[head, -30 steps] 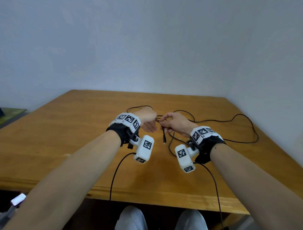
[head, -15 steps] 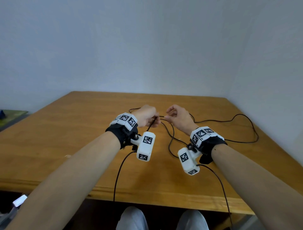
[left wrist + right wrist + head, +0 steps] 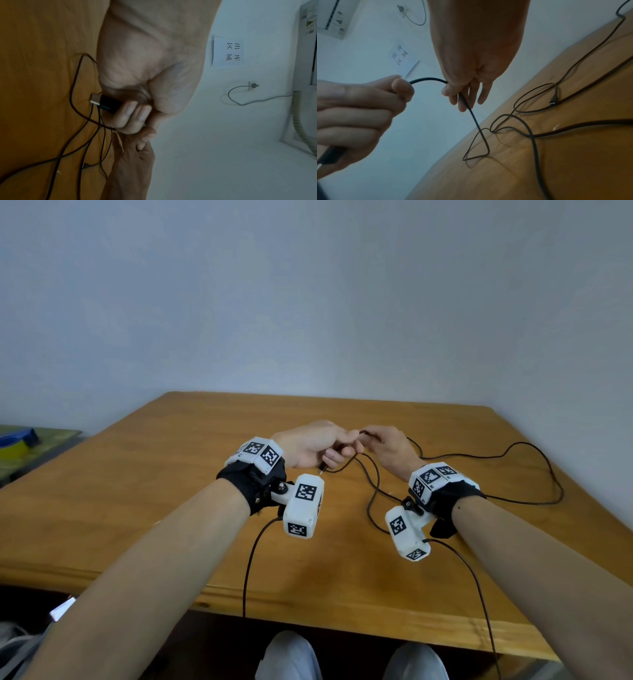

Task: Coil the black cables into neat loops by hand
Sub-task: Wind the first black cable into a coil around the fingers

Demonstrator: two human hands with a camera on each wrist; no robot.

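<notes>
A thin black cable [image 3: 373, 491] lies in loose bends across the wooden table [image 3: 171, 508]. My left hand [image 3: 318, 445] is curled round the cable near its USB plug [image 3: 104, 102], whose metal tip pokes out below my fingers. Just to the right, my right hand [image 3: 383, 445] pinches the same cable [image 3: 428, 79] between thumb and fingers. A short arc of cable spans the two hands, held above the table. From my right hand the cable [image 3: 474, 119] drops to the table. Its small far plug [image 3: 553, 100] rests there.
A long cable run [image 3: 534, 474] curves toward the table's right edge near the wall. Wrist camera leads [image 3: 248, 570] hang over the front edge. A green mat holding a blue and yellow object [image 3: 19, 443] sits at far left. My knees [image 3: 291, 655] show below the table.
My hands have come closer together and the short cable arc between them has tightened. My left hand has drawn the plug end up into its fist.
</notes>
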